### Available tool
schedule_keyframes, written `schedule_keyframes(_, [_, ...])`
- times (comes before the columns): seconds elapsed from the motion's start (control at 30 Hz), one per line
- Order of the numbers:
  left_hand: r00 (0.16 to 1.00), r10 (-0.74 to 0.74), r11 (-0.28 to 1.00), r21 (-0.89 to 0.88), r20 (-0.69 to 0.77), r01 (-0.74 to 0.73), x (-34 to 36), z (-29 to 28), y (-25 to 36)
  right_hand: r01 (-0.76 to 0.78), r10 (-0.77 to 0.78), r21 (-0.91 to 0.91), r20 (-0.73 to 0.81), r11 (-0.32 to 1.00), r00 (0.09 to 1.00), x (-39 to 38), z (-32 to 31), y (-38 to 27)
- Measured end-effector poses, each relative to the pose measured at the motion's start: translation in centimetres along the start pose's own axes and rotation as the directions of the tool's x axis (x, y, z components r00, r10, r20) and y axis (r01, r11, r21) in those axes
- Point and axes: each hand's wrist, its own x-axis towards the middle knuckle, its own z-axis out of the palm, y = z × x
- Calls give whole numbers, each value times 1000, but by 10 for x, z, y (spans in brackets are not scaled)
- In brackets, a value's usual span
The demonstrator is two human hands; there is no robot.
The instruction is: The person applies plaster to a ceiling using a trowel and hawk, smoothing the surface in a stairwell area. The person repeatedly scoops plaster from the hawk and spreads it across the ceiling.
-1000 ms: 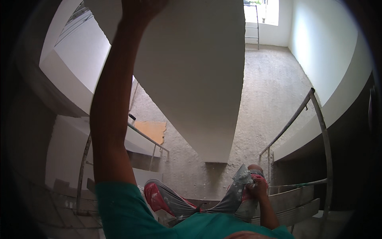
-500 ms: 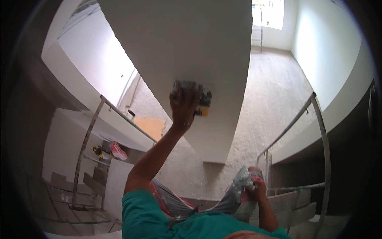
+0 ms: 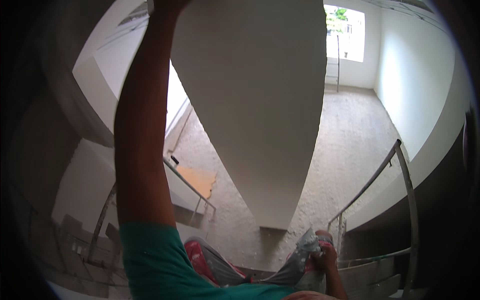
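My left arm reaches straight up along the left side of the wall panel, its green sleeve at the lower left. Only the base of my left hand point(image 3: 171, 4) shows at the top edge; the fingers and anything in them are cut off. Low on the right, by my bent knee, my right hand point(image 3: 325, 257) has its fingers curled. They close around something I cannot make out, beside a pale, putty-smeared patch point(image 3: 308, 240). Before me stands a smooth, light grey wall panel point(image 3: 250, 110) with rough side edges, narrowing toward its lower end.
Metal scaffold rails stand at the right point(image 3: 407, 195) and left point(image 3: 187, 180). Below, a dusty floor point(image 3: 345, 135) carries an orange-tan sheet point(image 3: 197, 181) with a small dark object point(image 3: 174, 160) beside it. A ladder point(image 3: 338, 62) leans near the bright window point(image 3: 350, 30).
My left hand, which held a dark block with a yellow-orange part against the panel, has moved up and left, mostly out of view. My right hand stays by the knee.
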Motion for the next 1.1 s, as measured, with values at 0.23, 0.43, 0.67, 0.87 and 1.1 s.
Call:
schedule_keyframes(0.23, [971,8,996,-93,237,15,-19,-7,0,15,-14,40,-12,999,1000,-11,-8,-6])
schedule_keyframes(0.43, [854,-92,986,-74,512,150,-163,-54,79,95,-95,-10,-19,995,995,-11,4,18])
schedule_keyframes(0.67, [793,-127,946,-167,596,276,-369,-68,189,146,-146,-23,-10,989,989,-10,2,17])
schedule_keyframes(0.87, [677,-73,944,-168,733,283,-489,-98,232,152,-153,44,20,987,988,-11,7,25])
schedule_keyframes(1.1, [670,-103,943,-142,735,300,-429,-118,162,150,-150,1,-31,989,988,-14,9,30])
